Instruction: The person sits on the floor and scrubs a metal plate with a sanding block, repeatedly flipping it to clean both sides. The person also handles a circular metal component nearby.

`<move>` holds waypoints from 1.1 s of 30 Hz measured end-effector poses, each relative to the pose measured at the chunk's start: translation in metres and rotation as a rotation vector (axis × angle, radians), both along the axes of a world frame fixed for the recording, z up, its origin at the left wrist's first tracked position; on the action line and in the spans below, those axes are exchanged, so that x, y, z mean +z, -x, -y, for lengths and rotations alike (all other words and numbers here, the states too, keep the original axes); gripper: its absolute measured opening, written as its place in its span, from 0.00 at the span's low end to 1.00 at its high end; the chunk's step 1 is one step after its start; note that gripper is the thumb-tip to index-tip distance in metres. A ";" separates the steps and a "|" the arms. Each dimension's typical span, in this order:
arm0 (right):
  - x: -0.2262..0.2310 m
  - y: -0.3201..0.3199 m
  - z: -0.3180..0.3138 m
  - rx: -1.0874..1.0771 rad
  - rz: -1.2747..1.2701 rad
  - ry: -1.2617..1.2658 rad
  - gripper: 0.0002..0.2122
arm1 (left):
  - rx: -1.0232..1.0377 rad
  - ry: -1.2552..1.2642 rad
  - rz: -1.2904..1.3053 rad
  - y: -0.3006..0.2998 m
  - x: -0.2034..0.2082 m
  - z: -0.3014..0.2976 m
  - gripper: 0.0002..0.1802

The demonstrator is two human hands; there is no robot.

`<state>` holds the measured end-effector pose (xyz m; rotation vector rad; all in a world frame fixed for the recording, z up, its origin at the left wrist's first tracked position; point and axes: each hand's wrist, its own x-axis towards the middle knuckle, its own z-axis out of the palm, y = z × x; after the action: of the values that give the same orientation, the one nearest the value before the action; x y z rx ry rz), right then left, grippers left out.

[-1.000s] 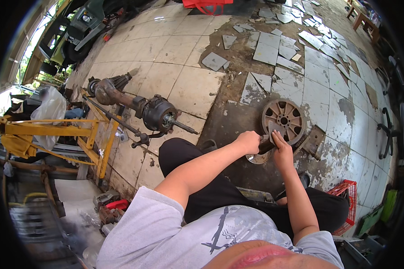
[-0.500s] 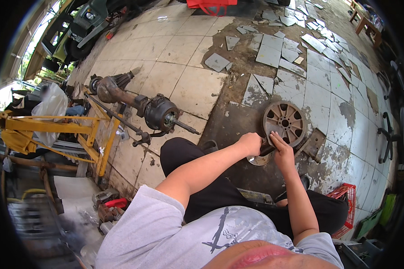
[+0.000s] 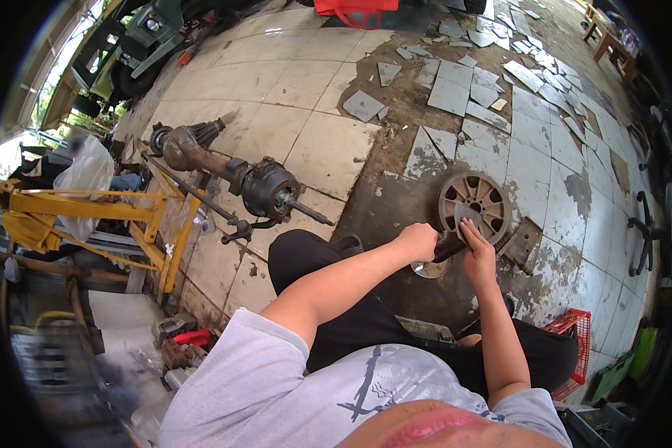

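Note:
A large rusty toothed wheel with a ring of cut-outs stands tilted on the floor before me. My left hand is closed in a fist at its near left edge, around the end of a dark flat-bladed tool that looks like a scraper. The tool's wide grey end overlaps the wheel's face. Fingers of my right hand are stretched out flat against that blade; its thumb is hidden. Below my left fist lies a pale round metal piece, partly covered.
A rusty axle housing lies on tiles at left, beside a yellow metal frame. A metal plate sits right of the wheel. Broken tiles litter the far floor. At lower right is a red crate.
The tool's grey end and my right fingers have shifted slightly right across the wheel's face. My left fist has barely moved.

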<state>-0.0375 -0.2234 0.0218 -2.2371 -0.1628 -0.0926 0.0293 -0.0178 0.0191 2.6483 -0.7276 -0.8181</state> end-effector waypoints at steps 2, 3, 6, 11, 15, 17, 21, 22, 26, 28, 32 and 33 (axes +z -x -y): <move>0.004 0.000 -0.005 0.024 0.005 -0.029 0.29 | 0.002 -0.015 -0.008 0.000 0.001 0.001 0.15; -0.002 0.002 -0.005 0.027 -0.075 0.000 0.30 | 0.001 -0.006 -0.014 0.000 0.003 0.002 0.15; -0.008 0.001 -0.001 -0.029 -0.062 -0.005 0.31 | -0.001 0.000 -0.015 -0.001 0.004 0.001 0.14; -0.012 0.001 -0.003 -0.006 -0.023 -0.007 0.31 | 0.015 -0.003 -0.009 -0.002 -0.003 0.002 0.14; 0.005 0.002 -0.005 0.020 0.049 0.058 0.31 | 0.000 -0.056 -0.048 -0.002 0.006 0.002 0.17; 0.007 0.000 -0.010 0.037 0.052 0.028 0.31 | 0.022 -0.042 -0.052 -0.001 0.007 0.000 0.18; -0.011 0.001 0.003 -0.013 -0.067 0.059 0.31 | 0.010 -0.016 -0.022 0.000 -0.002 0.002 0.16; -0.012 -0.001 0.006 -0.034 -0.093 0.093 0.31 | 0.004 0.010 0.005 0.002 -0.006 0.001 0.15; 0.012 0.001 -0.013 0.177 0.054 0.004 0.30 | -0.010 0.022 0.061 0.001 -0.020 -0.005 0.14; 0.000 0.005 -0.013 0.075 -0.003 -0.008 0.30 | -0.001 0.008 0.013 -0.002 -0.014 -0.001 0.14; -0.006 -0.003 0.004 0.004 -0.012 0.016 0.30 | 0.000 -0.018 -0.004 -0.002 -0.007 0.001 0.14; 0.005 -0.001 0.001 0.013 0.010 -0.004 0.30 | 0.001 -0.017 0.004 -0.001 -0.006 0.001 0.14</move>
<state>-0.0362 -0.2244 0.0272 -2.2313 -0.1822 -0.0964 0.0304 -0.0189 0.0135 2.6660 -0.7237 -0.8228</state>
